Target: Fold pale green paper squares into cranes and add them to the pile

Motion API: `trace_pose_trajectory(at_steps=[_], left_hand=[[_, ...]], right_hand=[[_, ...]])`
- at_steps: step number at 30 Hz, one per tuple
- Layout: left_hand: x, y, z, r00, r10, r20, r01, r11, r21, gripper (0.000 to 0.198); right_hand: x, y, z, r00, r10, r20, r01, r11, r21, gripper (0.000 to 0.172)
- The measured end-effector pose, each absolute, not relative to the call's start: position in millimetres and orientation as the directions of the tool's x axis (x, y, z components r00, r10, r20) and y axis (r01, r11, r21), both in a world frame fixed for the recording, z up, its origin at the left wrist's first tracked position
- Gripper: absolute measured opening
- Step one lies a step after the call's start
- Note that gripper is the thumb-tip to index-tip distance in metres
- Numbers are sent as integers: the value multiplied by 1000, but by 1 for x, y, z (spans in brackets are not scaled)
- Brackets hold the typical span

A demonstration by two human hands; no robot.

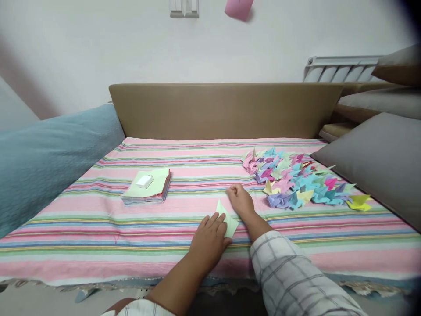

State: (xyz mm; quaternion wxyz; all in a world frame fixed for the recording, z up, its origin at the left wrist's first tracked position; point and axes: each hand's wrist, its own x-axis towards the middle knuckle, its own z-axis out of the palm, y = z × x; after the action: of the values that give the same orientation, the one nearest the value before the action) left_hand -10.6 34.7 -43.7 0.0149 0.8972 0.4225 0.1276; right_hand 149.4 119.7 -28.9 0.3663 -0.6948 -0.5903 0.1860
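A pale green folded sheet of paper (231, 224) lies on the striped cloth, a pointed corner directed away from me. My left hand (211, 232) rests flat over its left part with the fingers stretched out, hiding some of the folds. Just beyond and to the right of the paper, my right hand (241, 201) is held with its fingers curled in, apart from the sheet. Nothing shows in those fingers. Many folded paper cranes (296, 180) in several colours are gathered to the right of my right hand.
On the left sits a stack of square paper (158, 186) with a small white box-like object (144, 181) on top. The striped cloth (98, 224) covers the seat. A blue cushion (59, 158) borders the left, grey cushions (378, 158) the right, and a brown backrest (223, 109) the far side.
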Motion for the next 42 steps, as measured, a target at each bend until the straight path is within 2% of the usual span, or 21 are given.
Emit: trace_pose_trajectory(at_steps=[2,4,6,10,12,19,25,33,42], left_hand=[[-11,35,-41,607,767,207,756,-638,145,33],[-11,35,-38,602,774,194,760,-631,159,32],[-11,35,-36,599,776,197,758,-629,173,32],[-11,35,-37,599,767,229,746,-638,188,31],[-12,36,-37,594,770,236,748,-636,193,32],[-11,38,-39,548,809,213,777,-586,228,56],[-11,38,-40,528,819,226,775,-573,265,55],[-11,40,-41,541,812,217,773,-582,251,55],[-10,38,-32,543,830,128,790,-557,256,57]], right_hand=[[161,111,-24,234,951,202,551,41,-833,27],[172,95,-15,144,967,209,535,102,-839,26],[180,71,-6,-13,977,214,617,177,-767,25],[181,20,-4,-245,950,193,800,310,-514,32],[176,6,-10,-262,939,224,829,338,-445,36],[170,18,-28,-297,927,228,847,367,-386,42],[170,23,-28,-322,921,218,863,380,-333,41],[171,23,-31,-355,905,234,860,414,-299,35],[173,17,-31,-399,885,239,867,449,-217,33]])
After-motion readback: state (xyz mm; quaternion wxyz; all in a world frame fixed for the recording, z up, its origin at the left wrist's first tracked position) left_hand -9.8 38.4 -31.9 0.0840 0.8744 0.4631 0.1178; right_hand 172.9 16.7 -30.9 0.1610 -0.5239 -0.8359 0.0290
